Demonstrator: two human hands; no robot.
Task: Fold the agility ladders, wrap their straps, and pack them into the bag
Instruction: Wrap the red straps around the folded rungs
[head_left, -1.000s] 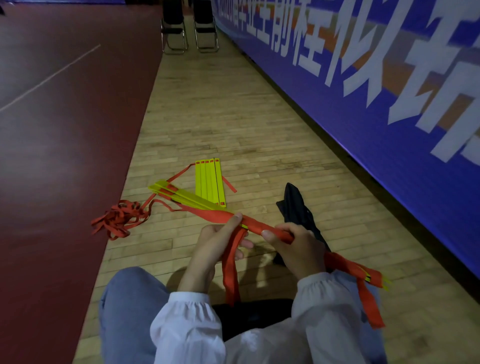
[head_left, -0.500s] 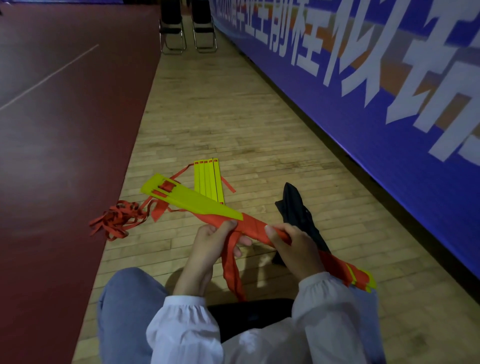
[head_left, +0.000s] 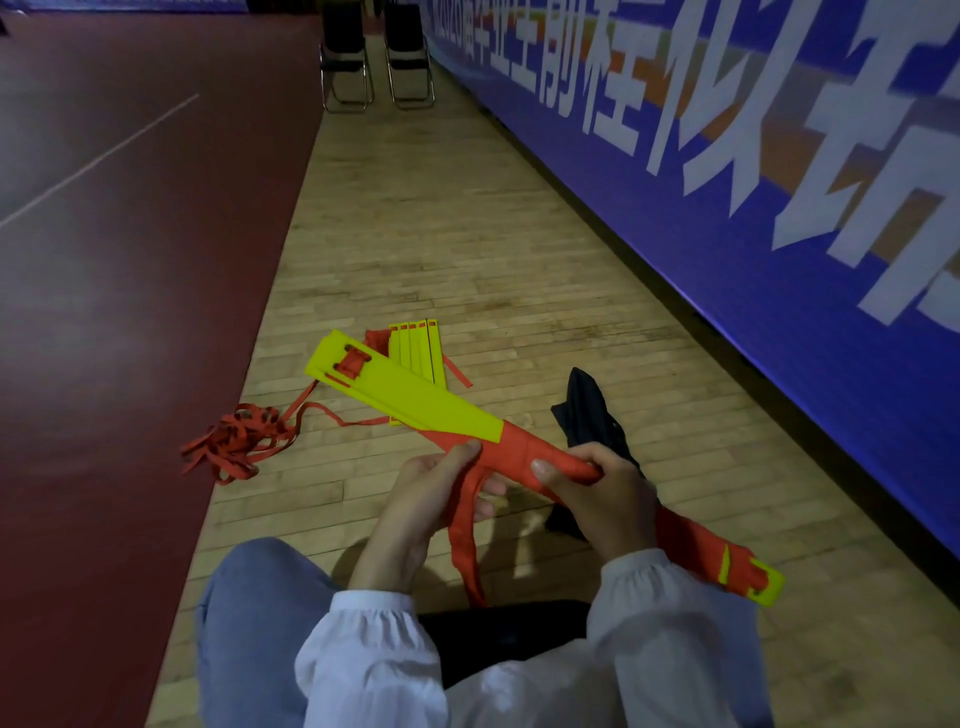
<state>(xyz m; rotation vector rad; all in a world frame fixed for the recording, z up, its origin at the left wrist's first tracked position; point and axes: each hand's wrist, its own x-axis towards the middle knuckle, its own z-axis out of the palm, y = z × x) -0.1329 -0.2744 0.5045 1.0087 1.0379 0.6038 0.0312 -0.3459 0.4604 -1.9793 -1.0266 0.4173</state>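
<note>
Head view: the left hand (head_left: 421, 499) pinches the red strap (head_left: 462, 535) hanging from the ladder (head_left: 431, 400). The right hand (head_left: 602, 499) grips the ladder's wrapped middle, above the floor (head_left: 467, 234). A black bag (head_left: 587, 410) lies just beyond. Farther off lie a second ladder (head_left: 415, 348) and tangled straps (head_left: 234, 441).

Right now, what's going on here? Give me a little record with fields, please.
Setting: wooden floor beside a blue banner
Left hand: pinches the hanging red strap
Right hand: grips the folded ladder around its strap-wrapped middle
Second ladder: folded, lying on the floor beyond
Loose straps: tangled pile on the left
Black bag: on the floor behind the right hand
</note>
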